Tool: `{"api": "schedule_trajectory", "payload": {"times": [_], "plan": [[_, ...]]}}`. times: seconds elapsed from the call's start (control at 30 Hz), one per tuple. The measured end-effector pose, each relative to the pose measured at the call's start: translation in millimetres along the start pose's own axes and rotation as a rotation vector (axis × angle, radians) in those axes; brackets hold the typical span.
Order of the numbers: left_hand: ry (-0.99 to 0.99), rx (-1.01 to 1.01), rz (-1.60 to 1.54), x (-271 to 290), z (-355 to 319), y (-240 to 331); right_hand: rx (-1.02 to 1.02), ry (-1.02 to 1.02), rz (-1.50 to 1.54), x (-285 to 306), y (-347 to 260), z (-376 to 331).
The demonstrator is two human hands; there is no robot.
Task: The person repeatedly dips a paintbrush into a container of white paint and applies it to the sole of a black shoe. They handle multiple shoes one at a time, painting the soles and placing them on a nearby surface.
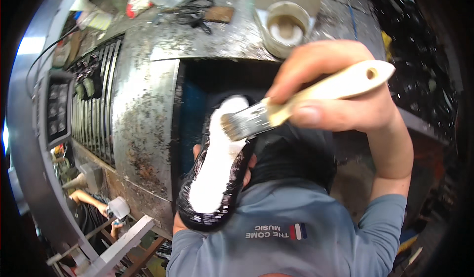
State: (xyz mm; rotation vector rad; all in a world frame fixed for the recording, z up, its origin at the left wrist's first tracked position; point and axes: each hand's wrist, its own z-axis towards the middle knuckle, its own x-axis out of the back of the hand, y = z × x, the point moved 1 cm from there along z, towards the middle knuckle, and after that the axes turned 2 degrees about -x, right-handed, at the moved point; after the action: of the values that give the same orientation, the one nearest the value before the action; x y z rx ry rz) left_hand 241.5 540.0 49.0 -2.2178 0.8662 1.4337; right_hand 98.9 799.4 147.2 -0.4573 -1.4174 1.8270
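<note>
A black, shiny shoe upper (207, 219) lies bottom side up over my lap, its long axis running away from me. A white layer (212, 180) covers most of its bottom face. My left hand (251, 166) grips it from beneath; only some fingertips show along both sides, and the palm is hidden. A flat paintbrush (335, 85) with a pale handle and metal ferrule is pinched between thumb and fingers of my right hand (368, 113). Its brown bristles rest at the white bottom, near the far end.
Beyond the shoe, a stained metal bench (222, 45) carries a tub of pale liquid (285, 29), black-handled scissors (197, 10) and a brown block (218, 14). A slatted rack (94, 114) stands left. At lower left another person's hand (102, 209) holds a whitish piece (119, 207).
</note>
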Motion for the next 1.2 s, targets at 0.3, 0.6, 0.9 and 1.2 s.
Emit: {"api": "schedule_trajectory", "payload": {"times": [0.3,0.6,0.9,1.2], "plan": [[0.533,-0.679,1.198,-14,-101,161,-0.215,0.21,0.236,7,9,-33],[1.076,-0.969,1.487,5,-126,383,-0.39,0.333,0.285,-9,31,-40],[1.536,-0.861,2.12,91,-112,630,-0.548,0.465,0.216,-3,19,-54],[1.707,-0.77,2.302,103,-81,632,-0.411,0.769,0.104,5,26,-76]]}}
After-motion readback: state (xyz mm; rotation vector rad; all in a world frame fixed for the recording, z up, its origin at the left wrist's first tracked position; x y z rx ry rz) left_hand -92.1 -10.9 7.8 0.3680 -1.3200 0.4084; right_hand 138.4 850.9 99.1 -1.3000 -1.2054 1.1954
